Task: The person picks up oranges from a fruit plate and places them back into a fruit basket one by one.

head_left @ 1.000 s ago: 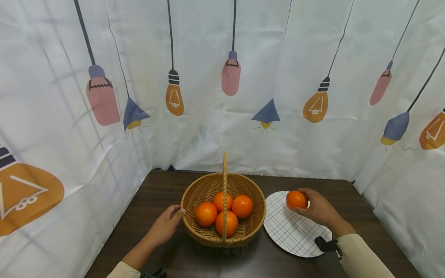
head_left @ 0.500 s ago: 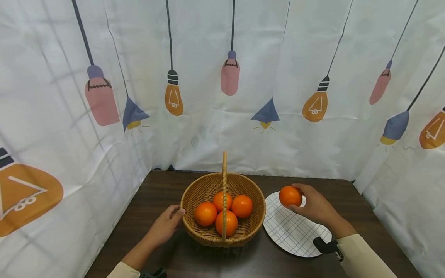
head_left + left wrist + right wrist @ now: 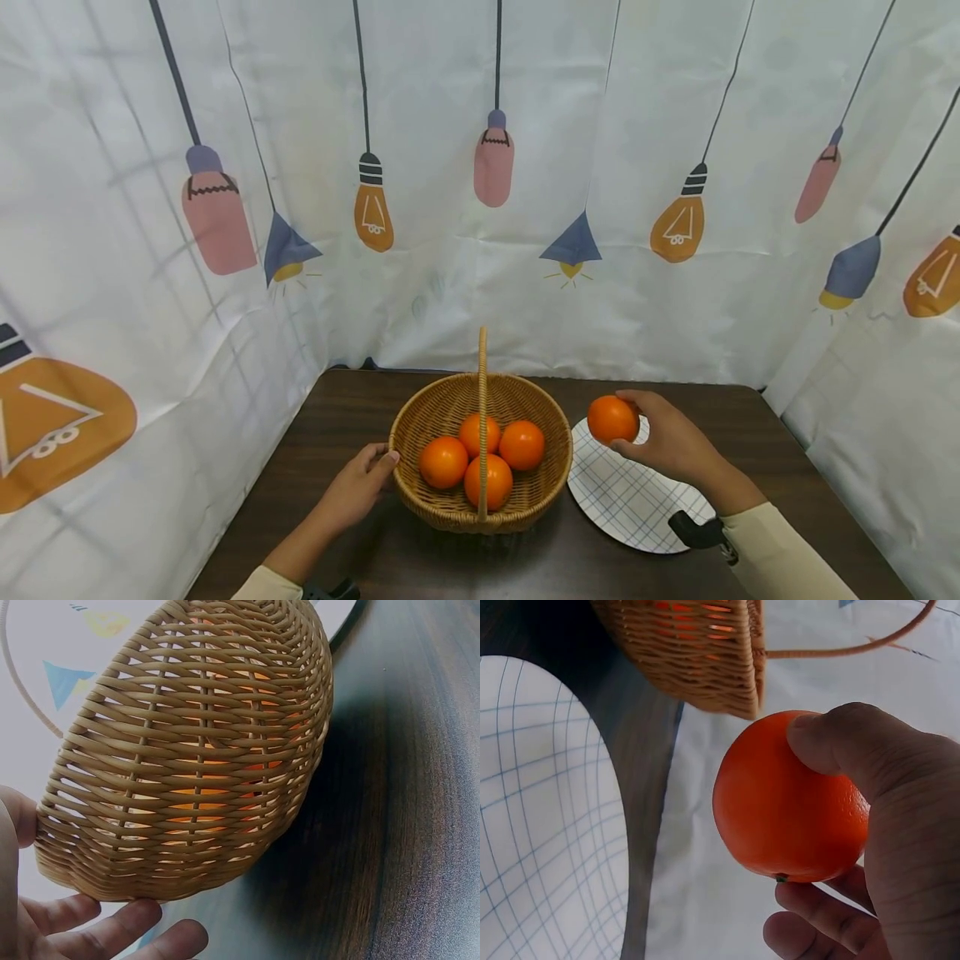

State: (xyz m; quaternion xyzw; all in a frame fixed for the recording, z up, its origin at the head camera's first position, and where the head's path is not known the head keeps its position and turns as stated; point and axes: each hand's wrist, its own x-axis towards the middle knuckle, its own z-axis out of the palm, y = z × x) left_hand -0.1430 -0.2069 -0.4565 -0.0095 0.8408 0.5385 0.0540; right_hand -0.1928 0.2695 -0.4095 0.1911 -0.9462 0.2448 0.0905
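Note:
A wicker basket [image 3: 525, 398] with a tall arched handle [image 3: 483, 354] stands on the table, with several oranges [image 3: 489, 482] inside it. My left hand [image 3: 358, 490] holds the basket's left rim, thumb at the edge; in the left wrist view the other fingers [image 3: 135, 919] lie against the outer weave. Above the far part of a round white plate [image 3: 637, 504] with blue grid lines, my right hand [image 3: 675, 440] grips one orange [image 3: 611, 419] between thumb and fingers. A small green stem spot shows on this orange [image 3: 780, 802] in the right wrist view.
The dark wooden table [image 3: 435, 567] carries both basket and plate, the plate to the basket's right. White curtains [image 3: 450, 292] printed with lamps and bulbs hang behind and along both sides. The basket handle rises above the rim, across the middle.
My right hand has lifted the orange from over the plate's middle and carried it left and upward, toward the basket. The left hand and basket stay in place.

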